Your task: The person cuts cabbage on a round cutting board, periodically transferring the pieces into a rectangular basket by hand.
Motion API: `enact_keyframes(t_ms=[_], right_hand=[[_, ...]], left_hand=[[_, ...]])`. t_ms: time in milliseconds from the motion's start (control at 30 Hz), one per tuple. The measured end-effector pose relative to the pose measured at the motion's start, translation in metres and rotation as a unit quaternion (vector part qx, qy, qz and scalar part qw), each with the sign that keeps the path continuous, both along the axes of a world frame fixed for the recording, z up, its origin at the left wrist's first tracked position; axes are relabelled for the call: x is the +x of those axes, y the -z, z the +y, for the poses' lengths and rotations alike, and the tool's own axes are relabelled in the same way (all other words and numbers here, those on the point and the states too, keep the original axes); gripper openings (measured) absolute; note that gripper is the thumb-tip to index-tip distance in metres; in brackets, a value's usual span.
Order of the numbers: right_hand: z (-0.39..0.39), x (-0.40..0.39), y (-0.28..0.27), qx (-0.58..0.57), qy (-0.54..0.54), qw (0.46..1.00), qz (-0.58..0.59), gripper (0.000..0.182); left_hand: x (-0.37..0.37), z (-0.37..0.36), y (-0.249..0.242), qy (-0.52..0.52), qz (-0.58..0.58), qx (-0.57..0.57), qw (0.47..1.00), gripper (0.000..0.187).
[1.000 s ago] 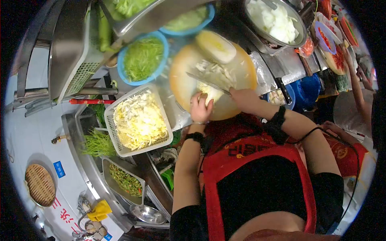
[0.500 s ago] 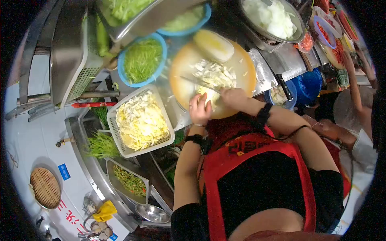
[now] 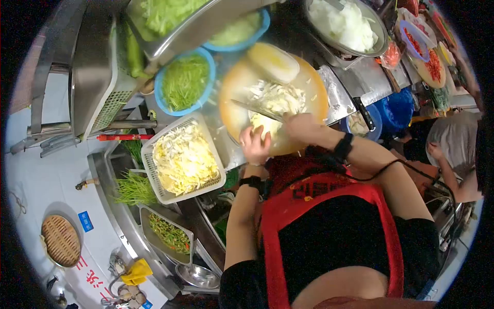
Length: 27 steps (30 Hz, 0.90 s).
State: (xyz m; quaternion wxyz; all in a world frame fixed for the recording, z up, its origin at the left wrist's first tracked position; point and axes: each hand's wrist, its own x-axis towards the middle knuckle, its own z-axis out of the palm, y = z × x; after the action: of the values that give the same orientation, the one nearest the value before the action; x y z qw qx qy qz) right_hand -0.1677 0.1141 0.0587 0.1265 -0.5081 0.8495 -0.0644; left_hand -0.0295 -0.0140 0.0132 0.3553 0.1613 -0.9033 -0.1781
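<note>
My right hand is closed round the handle of a kitchen knife, whose blade points left across the round cutting board. Curled fingertips of my left hand press on a pale yellow piece of napa cabbage, close below the blade. Beyond the knife lies a heap of cut cabbage. A larger uncut cabbage piece rests at the board's far edge. Left of the board, a white basket holds shredded cabbage.
Two blue bowls of green shreds, one nearer, stand left of the board. A metal bowl of white pieces is at the back right. Another knife lies beside a blue tub. A co-worker's arm shows at far right.
The knife and both hands stay at nearly the same spot on the board. The whole view has shifted slightly, and the co-worker's arms at the right have moved.
</note>
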Motion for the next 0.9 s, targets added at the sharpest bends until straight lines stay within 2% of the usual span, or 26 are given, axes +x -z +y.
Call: enact_keyframes(t_ms=[100,133,167,200,233,300,367,433,500,633,733,800,833,867,900], right_hand=[[0.012,0.006,-0.027,-0.053,-0.002,0.998,-0.031,0.016],[0.01,0.007,-0.008,-0.05,-0.003,0.998,-0.033,0.016],[0.006,0.008,0.024,-0.102,-0.024,0.994,-0.023,0.017],[-0.001,0.008,0.023,-0.156,-0.046,0.987,-0.01,0.017],[-0.003,0.005,0.019,-0.16,-0.045,0.986,-0.006,0.017],[-0.002,0.005,-0.003,-0.036,-0.017,0.998,-0.045,0.017],[0.005,0.005,-0.038,-0.002,-0.02,0.999,-0.045,0.016],[0.008,0.007,-0.038,0.038,-0.025,0.998,-0.048,0.015],[0.009,0.012,-0.01,-0.097,-0.024,0.99,-0.099,0.02],[-0.001,0.01,-0.001,-0.156,-0.028,0.985,-0.074,0.02],[0.009,0.007,-0.026,-0.095,-0.04,0.989,-0.102,0.018],[0.013,0.017,-0.047,0.015,-0.017,0.995,-0.098,0.017],[0.012,0.017,-0.027,0.017,-0.016,0.995,-0.102,0.017],[0.008,0.017,0.007,-0.09,-0.039,0.992,-0.077,0.017],[0.002,0.016,0.008,-0.197,-0.06,0.977,-0.05,0.017]], left_hand=[[0.004,0.001,0.009,0.0,-0.018,0.01,1.0,0.031],[0.004,0.002,0.011,-0.005,-0.019,0.012,1.0,0.031],[0.006,0.005,0.013,-0.004,-0.02,0.014,1.0,0.031],[0.006,0.005,0.013,-0.007,-0.023,0.019,1.0,0.032],[0.003,0.002,0.013,-0.011,-0.022,0.02,0.999,0.033],[0.001,-0.002,0.012,-0.005,-0.007,0.01,1.0,0.032],[-0.001,-0.004,0.012,-0.002,0.008,0.005,1.0,0.031],[0.0,-0.001,0.013,0.001,0.024,0.041,0.999,0.029],[0.001,0.0,0.016,0.001,0.019,0.039,0.999,0.028],[0.003,-0.002,0.011,0.009,0.012,0.025,1.0,0.03],[0.01,0.002,0.006,-0.034,0.016,0.021,0.999,0.03],[0.015,0.004,0.008,-0.036,-0.012,0.011,0.999,0.031],[0.018,0.006,0.01,-0.033,-0.038,-0.001,0.999,0.031],[0.02,0.007,0.015,-0.031,-0.041,0.0,0.999,0.031],[0.018,0.005,0.017,-0.03,-0.038,-0.003,0.999,0.031]])
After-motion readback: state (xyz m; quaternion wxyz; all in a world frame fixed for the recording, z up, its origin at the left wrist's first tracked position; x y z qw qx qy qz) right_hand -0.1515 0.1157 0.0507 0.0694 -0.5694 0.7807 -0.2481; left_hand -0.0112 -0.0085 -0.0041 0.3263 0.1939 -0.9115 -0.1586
